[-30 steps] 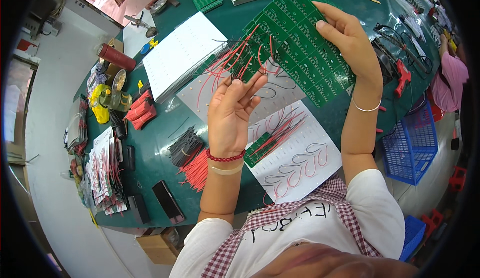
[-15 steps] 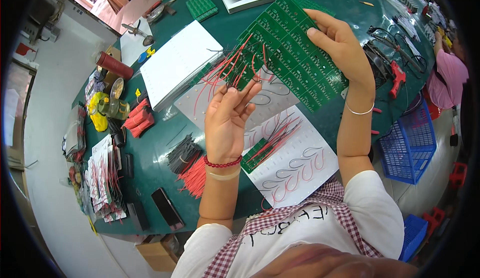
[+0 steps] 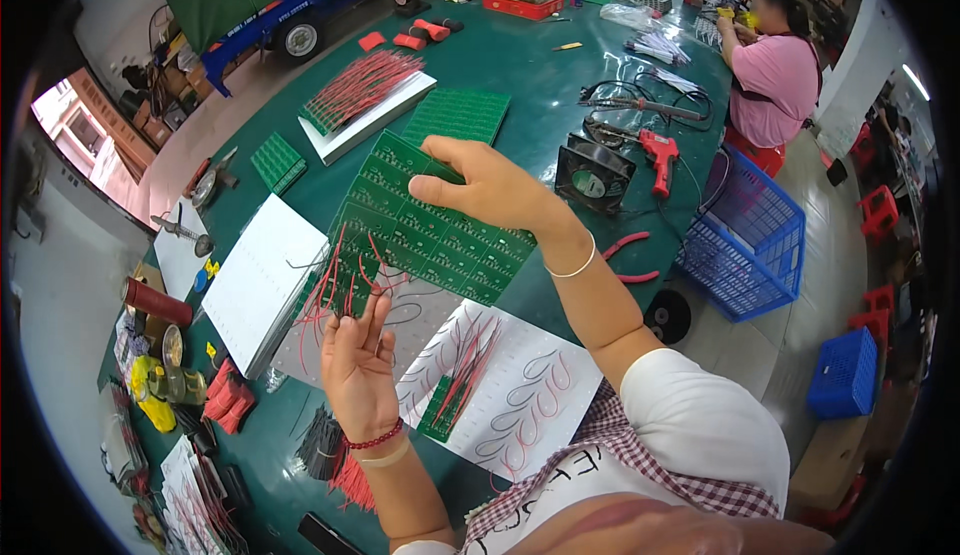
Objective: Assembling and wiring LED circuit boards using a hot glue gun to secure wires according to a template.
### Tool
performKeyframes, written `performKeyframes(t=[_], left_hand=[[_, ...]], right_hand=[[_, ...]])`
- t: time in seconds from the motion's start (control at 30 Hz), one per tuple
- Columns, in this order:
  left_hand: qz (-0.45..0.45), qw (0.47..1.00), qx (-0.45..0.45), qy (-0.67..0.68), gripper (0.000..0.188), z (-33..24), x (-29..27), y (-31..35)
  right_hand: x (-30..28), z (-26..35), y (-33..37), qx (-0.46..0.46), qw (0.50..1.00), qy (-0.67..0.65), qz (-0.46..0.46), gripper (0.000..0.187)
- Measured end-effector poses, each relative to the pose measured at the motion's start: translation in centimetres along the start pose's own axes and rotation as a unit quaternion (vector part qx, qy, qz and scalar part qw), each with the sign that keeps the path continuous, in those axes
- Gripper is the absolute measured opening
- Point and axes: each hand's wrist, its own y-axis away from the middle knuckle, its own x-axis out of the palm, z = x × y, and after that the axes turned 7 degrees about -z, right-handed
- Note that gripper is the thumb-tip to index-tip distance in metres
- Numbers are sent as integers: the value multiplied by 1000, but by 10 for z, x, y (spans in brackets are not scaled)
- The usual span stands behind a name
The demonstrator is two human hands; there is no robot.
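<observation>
"What do I have in the head view?"

"Mid-frame, a green circuit-board panel (image 3: 440,235), tilted. My right hand (image 3: 478,183) is partly closed on its upper right edge, thumb on the near face, fingers mostly hidden behind."

"And the left?"

"My left hand (image 3: 360,353) is lower left of the panel, palm half open, thumb and fingertips drawn together at a small wired board (image 3: 351,279) and its red wires (image 3: 322,293). I can't tell whether I'm pinching board or wire. That board lies just above the fingertips, in front of the panel's lower left part; I can't tell whether they touch. A white sheet (image 3: 575,385) lies below and to the right."

"How would they handle?"

"I'd expect the panel to be light, stiff and a little slick, with delicate parts on its face, so I'd take it by the rim. The wires look limp; tugging could strain their joints, so I'd hold the small board by its edges."
</observation>
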Motion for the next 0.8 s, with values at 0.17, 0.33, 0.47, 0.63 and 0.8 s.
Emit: performKeyframes(t=[0.17, 0.33, 0.47, 0.63, 0.8], left_hand=[[-13, 1000, 17, -2, 14, 2, 0, -1], [1, 1000, 16, -7, 14, 2, -1, -2], [20, 1000, 15, -11, 15, 2, -5, -3], [-1, 1000, 17, -7, 13, 2, -1, -2], [5, 1000, 20, -2, 13, 2, -2, -2]], right_hand=[[1, 1, -2, 1, 1000, 31, 4, 43], [5, -2, -2, -16, 999, 47, -22, 42], [5, -1, -3, 12, 999, 42, -7, 38], [11, -10, -5, -1, 998, -43, -51, 41], [10, -9, -4, 26, 997, -64, -41, 43]])
